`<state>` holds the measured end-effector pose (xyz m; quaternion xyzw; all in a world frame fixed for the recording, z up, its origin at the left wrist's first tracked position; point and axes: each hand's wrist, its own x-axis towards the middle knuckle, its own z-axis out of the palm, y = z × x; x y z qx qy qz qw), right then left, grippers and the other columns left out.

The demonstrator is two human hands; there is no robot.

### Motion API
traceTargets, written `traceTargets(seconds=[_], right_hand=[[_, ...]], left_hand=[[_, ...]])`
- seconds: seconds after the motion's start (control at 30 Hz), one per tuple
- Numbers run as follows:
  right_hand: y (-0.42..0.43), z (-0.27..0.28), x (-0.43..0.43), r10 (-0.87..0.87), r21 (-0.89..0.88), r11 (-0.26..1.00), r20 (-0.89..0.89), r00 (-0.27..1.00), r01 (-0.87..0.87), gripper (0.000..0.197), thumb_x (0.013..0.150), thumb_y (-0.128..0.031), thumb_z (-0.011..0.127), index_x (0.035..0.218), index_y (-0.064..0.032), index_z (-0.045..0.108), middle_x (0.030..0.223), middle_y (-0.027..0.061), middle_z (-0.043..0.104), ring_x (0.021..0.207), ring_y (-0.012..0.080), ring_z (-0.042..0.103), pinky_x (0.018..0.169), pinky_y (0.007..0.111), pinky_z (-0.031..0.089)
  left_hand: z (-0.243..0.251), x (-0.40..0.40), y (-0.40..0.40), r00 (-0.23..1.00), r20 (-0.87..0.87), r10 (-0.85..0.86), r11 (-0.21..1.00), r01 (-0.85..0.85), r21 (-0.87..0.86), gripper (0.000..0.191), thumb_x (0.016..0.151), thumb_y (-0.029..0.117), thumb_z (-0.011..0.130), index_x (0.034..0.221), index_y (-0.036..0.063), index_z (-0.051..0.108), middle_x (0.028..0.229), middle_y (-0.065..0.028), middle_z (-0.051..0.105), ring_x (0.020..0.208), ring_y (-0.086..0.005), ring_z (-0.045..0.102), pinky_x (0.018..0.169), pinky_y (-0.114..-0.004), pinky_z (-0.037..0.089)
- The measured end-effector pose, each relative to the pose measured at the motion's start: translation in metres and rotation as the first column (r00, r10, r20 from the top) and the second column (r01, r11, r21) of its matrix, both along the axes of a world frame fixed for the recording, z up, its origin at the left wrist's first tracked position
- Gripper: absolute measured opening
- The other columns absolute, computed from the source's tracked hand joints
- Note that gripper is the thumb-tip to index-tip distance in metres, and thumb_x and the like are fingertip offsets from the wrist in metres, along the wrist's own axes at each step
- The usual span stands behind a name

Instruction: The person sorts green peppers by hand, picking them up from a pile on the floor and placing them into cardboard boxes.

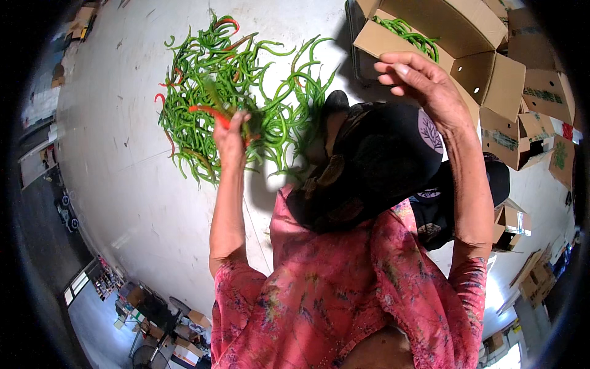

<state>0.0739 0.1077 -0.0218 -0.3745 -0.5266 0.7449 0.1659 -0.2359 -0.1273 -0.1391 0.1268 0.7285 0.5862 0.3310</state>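
My left hand (230, 133) is closed on a red chili pepper (209, 111) and some green ones blurred by motion. It is over the left part of a loose heap of long, thin green chili peppers (281, 124), with a few red ones among them, spread on the pale floor. My right hand (412, 76) is raised in front of an open cardboard box (461, 55) at the upper right, its fingers loosely bent and nothing visible in them. More green peppers (401, 30) lie inside that box.
My dark knees or trousers with a patterned patch (382, 147) cover the middle, right of the heap. Several cardboard boxes (544, 92) stand at the right. A dark crate (357, 50) shows beneath the open box. A fan (150, 357) and assorted goods are at the lower left.
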Motion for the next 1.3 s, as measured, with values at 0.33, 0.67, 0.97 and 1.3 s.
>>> traceTargets(seconds=[0.33,0.67,0.97,1.3], right_hand=[[-0.004,-0.006,-0.016,-0.016,-0.043,0.999,0.051,0.999,0.018,0.027,0.098,-0.020,0.056,0.119,-0.0033,0.062,0.106,0.0042,0.068,0.092,0.0083,0.063,0.079,0.020,0.050],[-0.002,-0.010,-0.012,-0.020,-0.053,0.998,0.012,1.000,0.020,0.029,0.098,-0.019,0.055,0.121,-0.0027,0.061,0.109,0.0064,0.067,0.094,0.0100,0.063,0.081,0.021,0.049],[-0.002,-0.018,-0.007,-0.023,-0.032,0.999,0.057,0.998,0.024,0.029,0.098,-0.022,0.055,0.121,-0.0038,0.062,0.106,0.0056,0.068,0.093,0.0088,0.064,0.079,0.019,0.050],[-0.001,-0.022,-0.007,0.012,-0.023,1.000,0.058,0.998,-0.010,0.031,0.098,-0.025,0.055,0.121,-0.0057,0.062,0.108,0.0047,0.068,0.093,0.0075,0.064,0.081,0.019,0.050]], left_hand=[[-0.180,-0.064,-0.247,0.788,0.042,0.615,0.765,-0.582,-0.275,0.025,0.084,-0.004,0.062,0.109,0.0011,0.058,0.083,-0.0073,0.063,0.062,-0.0183,0.060,0.053,-0.031,0.049],[-0.198,-0.049,-0.262,0.683,0.150,0.715,0.676,-0.620,-0.399,0.013,0.083,-0.002,0.058,0.095,0.0028,0.059,0.074,-0.0063,0.061,0.055,-0.0183,0.059,0.045,-0.029,0.046],[-0.180,0.002,-0.180,0.912,-0.410,-0.025,0.873,-0.180,-0.454,0.023,0.080,0.001,0.060,0.103,-0.0043,0.063,0.092,-0.0175,0.065,0.081,-0.0281,0.064,0.078,-0.035,0.051],[-0.135,-0.001,-0.036,0.437,-0.828,-0.351,0.924,0.017,-0.383,0.035,0.078,0.005,0.065,0.112,-0.0005,0.061,0.106,-0.0200,0.062,0.101,-0.0374,0.055,0.093,-0.044,0.039]])
